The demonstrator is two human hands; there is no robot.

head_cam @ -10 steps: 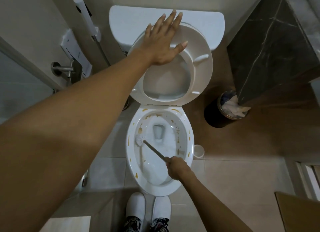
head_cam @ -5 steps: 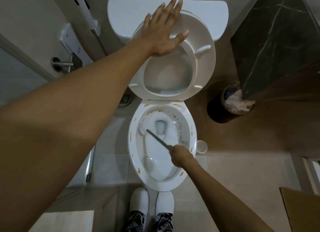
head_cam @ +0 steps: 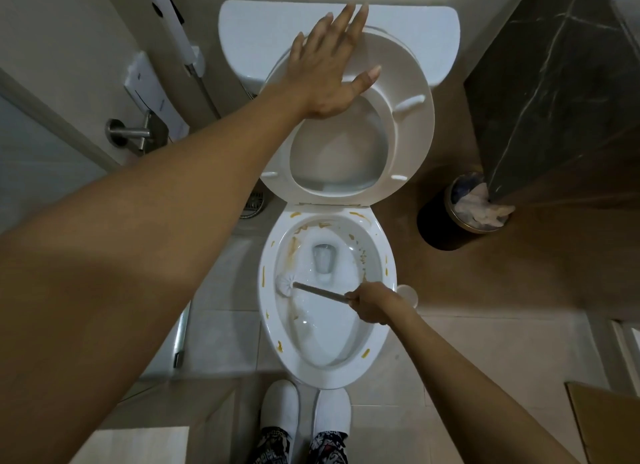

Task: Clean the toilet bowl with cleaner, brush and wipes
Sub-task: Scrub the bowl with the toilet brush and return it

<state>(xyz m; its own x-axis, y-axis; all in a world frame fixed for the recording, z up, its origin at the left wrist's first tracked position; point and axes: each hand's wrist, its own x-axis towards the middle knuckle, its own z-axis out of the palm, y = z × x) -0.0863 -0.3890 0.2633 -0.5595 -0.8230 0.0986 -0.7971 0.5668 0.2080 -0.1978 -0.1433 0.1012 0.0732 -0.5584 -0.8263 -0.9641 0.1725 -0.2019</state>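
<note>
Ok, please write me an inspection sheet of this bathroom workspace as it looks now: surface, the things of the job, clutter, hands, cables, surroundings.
Surface: toilet bowl open, yellow-brown smears on rim and inner wall; tiled floor around it.
Job's things: toilet brush, white head against the bowl's left inner wall; raised seat. Cleaner and wipes: nothing seen.
Clutter: waste bin with crumpled paper, right of the bowl; white cup-like holder on the floor beside the bowl.
Hands: left hand flat on the raised seat; right hand closed on the brush handle.
Cables: nothing seen.
Surroundings: tank, bidet sprayer on the left wall, dark marble block, white slippers.
</note>
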